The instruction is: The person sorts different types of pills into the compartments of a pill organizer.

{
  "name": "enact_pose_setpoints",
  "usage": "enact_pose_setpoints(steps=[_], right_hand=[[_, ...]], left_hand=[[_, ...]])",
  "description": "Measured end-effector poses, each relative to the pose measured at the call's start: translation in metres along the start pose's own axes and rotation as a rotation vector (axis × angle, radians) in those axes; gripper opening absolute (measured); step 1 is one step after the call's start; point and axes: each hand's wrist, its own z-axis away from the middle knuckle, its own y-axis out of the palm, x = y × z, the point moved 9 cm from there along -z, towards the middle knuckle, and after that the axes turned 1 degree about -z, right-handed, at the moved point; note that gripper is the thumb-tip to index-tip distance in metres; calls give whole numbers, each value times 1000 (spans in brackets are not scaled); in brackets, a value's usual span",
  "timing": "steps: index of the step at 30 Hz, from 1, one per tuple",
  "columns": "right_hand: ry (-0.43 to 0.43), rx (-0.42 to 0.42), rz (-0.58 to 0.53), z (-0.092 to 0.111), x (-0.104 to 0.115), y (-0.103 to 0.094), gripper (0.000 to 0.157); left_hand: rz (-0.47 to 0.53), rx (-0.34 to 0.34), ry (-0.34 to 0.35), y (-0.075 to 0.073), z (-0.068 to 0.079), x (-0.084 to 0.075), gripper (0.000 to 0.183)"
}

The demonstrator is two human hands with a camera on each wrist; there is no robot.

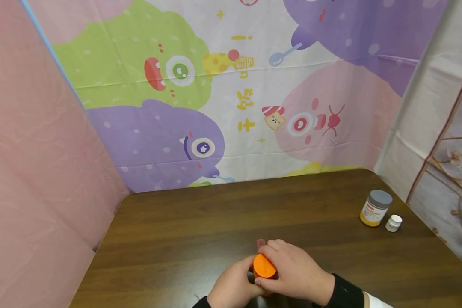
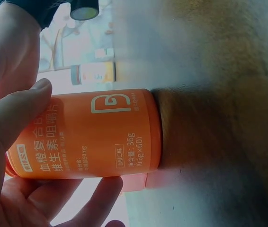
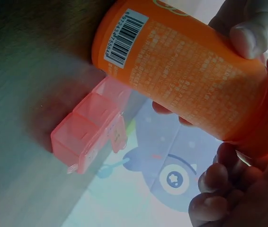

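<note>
An orange supplement bottle (image 2: 101, 132) with white printing is tilted between my two hands over the table. My left hand (image 1: 232, 284) grips its body, thumb on one side and fingers on the other. Around the orange cap (image 1: 264, 266) curl the fingers and thumb of my right hand (image 1: 298, 269). The right wrist view shows the barcode side of the bottle. Just beyond the hands sits a translucent pink pill box (image 3: 84, 125) with several compartments, at least one lid raised; the head view shows only a bit of it.
Toward the right edge of the brown wooden table (image 1: 185, 231) stand a grey-lidded jar (image 1: 375, 208) and a small white bottle (image 1: 393, 223). A cartoon-printed cloth (image 1: 231, 149) hangs behind the table, with a pink cloth (image 1: 42, 171) at the left.
</note>
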Motion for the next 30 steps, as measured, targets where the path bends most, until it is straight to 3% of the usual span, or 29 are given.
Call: enact_pose_setpoints(steps=[4, 10, 15, 17, 24, 27, 30], right_hand=[[-69, 0, -54, -1, 5, -1, 30], [-165, 42, -144, -3, 12, 0, 44], [-232, 46, -123, -4, 19, -3, 53], [-213, 33, -101, -4, 18, -3, 51], [-20, 18, 2, -5, 6, 0, 49], [-34, 7, 18, -4, 7, -1, 40], [-89, -20, 2, -2, 12, -3, 40]], left_hand=[[-26, 6, -11, 0, 0, 1, 43], [-46, 6, -24, -3, 3, 3, 50], [-84, -28, 12, -7, 5, -1, 52], [-82, -26, 11, -7, 4, -1, 47], [-24, -8, -13, -4, 2, 1, 43], [-24, -3, -11, -3, 1, 1, 43], [-37, 11, -6, -1, 0, 0, 40]])
